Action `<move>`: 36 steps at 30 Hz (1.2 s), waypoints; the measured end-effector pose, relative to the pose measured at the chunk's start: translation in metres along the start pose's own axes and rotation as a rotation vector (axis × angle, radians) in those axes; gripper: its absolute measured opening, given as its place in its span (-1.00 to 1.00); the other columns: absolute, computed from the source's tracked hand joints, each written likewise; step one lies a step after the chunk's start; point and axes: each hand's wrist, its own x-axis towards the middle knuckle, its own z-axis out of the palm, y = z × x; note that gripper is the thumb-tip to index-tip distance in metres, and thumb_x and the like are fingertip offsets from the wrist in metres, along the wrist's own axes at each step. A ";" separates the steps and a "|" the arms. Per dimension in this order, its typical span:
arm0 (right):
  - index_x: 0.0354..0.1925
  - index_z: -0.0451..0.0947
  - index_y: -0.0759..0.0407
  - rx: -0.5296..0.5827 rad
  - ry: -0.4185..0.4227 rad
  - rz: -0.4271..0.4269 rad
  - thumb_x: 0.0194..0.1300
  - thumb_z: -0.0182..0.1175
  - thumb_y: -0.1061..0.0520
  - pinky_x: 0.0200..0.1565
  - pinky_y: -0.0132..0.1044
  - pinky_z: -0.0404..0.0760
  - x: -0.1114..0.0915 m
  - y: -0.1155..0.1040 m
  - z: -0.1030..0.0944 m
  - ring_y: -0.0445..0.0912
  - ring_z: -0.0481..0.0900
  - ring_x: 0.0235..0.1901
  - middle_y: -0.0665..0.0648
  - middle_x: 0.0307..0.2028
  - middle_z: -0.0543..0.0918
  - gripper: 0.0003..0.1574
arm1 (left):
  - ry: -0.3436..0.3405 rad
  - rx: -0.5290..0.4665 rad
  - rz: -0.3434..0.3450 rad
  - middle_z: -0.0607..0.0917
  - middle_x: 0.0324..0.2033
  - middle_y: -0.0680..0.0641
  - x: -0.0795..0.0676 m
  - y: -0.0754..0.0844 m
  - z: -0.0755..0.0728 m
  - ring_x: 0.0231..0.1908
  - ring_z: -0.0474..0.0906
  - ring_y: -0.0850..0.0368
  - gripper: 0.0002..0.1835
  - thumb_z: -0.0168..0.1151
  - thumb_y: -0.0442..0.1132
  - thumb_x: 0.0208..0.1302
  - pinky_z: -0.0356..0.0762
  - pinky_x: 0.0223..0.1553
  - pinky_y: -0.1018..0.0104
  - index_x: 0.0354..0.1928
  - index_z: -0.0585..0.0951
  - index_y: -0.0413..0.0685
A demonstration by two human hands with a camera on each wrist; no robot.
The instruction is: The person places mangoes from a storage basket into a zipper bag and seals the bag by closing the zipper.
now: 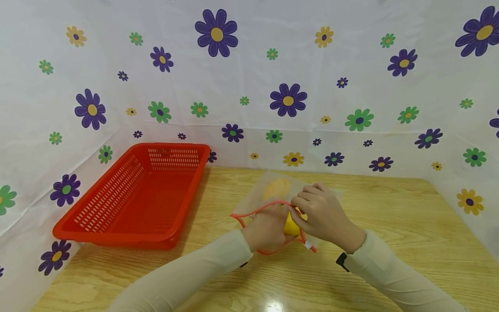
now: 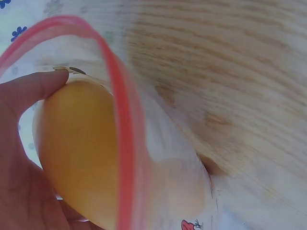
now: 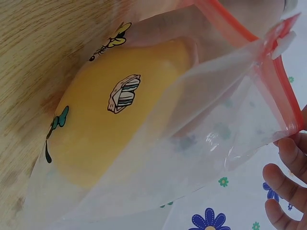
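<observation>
While flowered cloth backs the wooden table, the hands grip yellow fruit (left) and bag (right).

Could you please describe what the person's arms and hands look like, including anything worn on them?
The left sleeve and right sleeve are long, plain and pale off-white, reaching the wrists. A small black angular piece shows by the right cuff, and a dark sliver under the left one. The left hand and right hand wear no gloves.
</observation>
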 end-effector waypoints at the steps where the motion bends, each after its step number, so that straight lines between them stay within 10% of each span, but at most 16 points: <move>1: -0.59 0.53 0.10 0.000 0.000 0.000 -0.02 0.29 0.13 -0.30 -0.21 0.43 0.000 0.000 0.000 -0.15 0.39 -0.56 -0.04 -0.68 0.55 -0.87 | 0.002 -0.003 0.005 0.60 -0.26 0.07 0.000 0.000 0.000 -0.23 0.53 0.21 -0.29 0.26 0.26 0.04 0.53 -0.37 0.43 0.11 0.37 -0.03; 36: -0.59 0.54 0.10 0.009 0.006 -0.004 -0.08 0.34 0.14 -0.31 -0.21 0.42 0.000 -0.001 0.000 -0.15 0.41 -0.56 -0.02 -0.66 0.58 -0.86 | -0.064 -0.267 0.124 0.50 -0.47 0.21 0.021 -0.009 0.002 -0.44 0.37 0.33 -0.71 0.32 -0.03 0.10 0.27 -0.39 0.62 -0.20 0.49 0.05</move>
